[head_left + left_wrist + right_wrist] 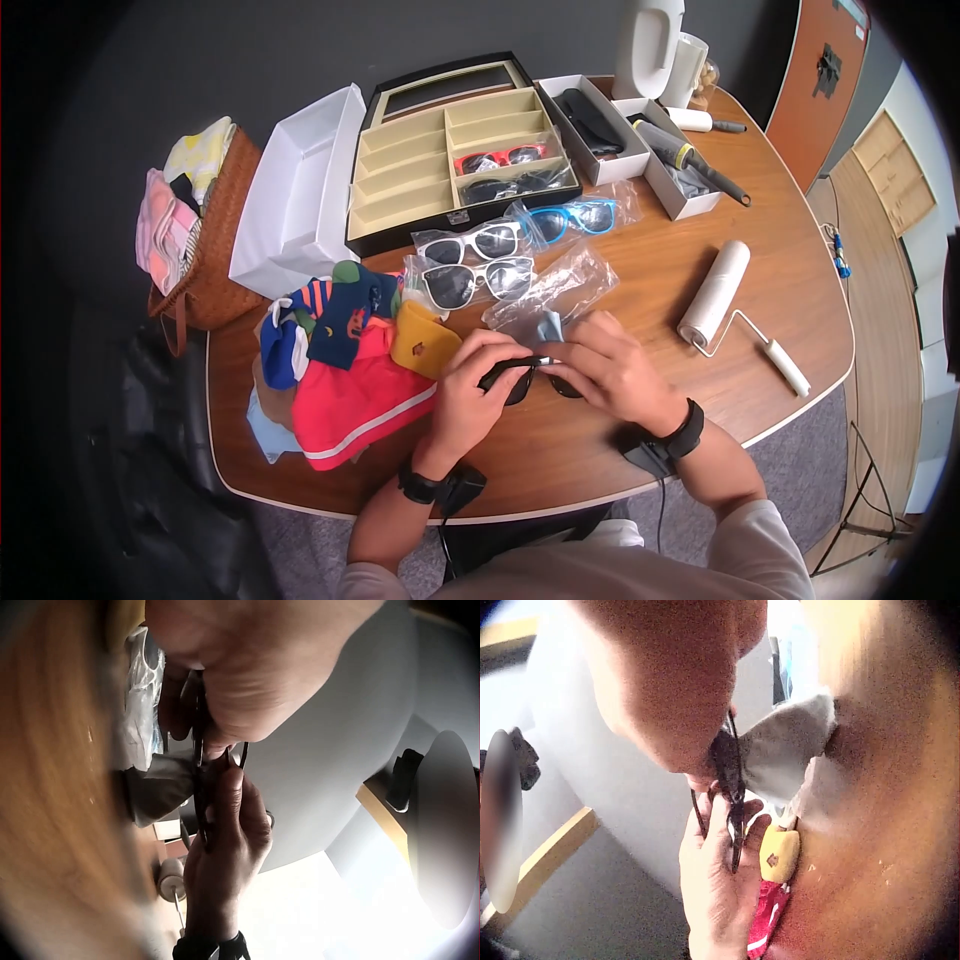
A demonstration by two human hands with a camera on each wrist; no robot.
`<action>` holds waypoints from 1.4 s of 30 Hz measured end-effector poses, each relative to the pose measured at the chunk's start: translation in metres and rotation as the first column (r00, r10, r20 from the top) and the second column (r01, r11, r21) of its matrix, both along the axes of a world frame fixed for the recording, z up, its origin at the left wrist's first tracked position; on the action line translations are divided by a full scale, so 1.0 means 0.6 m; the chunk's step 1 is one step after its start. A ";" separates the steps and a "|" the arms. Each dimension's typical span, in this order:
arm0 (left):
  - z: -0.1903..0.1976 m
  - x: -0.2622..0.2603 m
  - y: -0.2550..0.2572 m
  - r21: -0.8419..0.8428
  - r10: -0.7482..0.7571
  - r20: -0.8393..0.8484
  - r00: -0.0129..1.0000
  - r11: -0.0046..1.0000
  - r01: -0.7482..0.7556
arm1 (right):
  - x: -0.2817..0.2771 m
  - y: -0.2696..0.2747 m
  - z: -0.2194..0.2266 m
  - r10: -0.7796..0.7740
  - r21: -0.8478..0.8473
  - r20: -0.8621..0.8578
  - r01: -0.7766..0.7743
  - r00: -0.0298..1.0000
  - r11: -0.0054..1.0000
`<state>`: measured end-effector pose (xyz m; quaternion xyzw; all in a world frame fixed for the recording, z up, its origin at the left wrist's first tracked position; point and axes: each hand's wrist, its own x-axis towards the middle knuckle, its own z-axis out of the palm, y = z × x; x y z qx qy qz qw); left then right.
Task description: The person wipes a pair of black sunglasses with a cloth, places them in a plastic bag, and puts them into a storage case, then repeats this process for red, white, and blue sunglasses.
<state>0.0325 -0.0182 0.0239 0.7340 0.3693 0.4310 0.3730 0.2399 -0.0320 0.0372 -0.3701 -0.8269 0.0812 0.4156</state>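
A pair of black sunglasses is held between both hands, above the table near its front edge. My left hand grips one side of the frame. On the other side, my right hand pinches a grey-blue cloth against the sunglasses, with its thumb on the near side. The loose end of the cloth hangs out beyond the frame in the right wrist view. Fingers cover much of the lenses. Just past the hands lies a clear plastic sleeve.
Bagged white sunglasses and blue sunglasses lie before a compartment case. Socks and a red garment are piled left, near a white box and wicker basket. A lint roller lies right.
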 end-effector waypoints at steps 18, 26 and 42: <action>-0.011 -0.001 0.006 0.083 0.053 -0.009 0.999 0.995 -0.052 | 0.007 -0.007 0.005 -0.258 0.092 -0.265 0.291 0.929 0.952; 0.006 -0.021 0.006 0.311 0.355 -0.009 0.935 0.889 -0.335 | 0.013 0.008 0.002 -0.446 0.072 -0.309 0.488 0.840 0.870; -0.019 -0.025 -0.007 0.151 0.473 0.249 0.845 0.843 -0.516 | 0.006 0.001 0.002 -0.431 -0.078 -0.361 0.434 0.827 0.898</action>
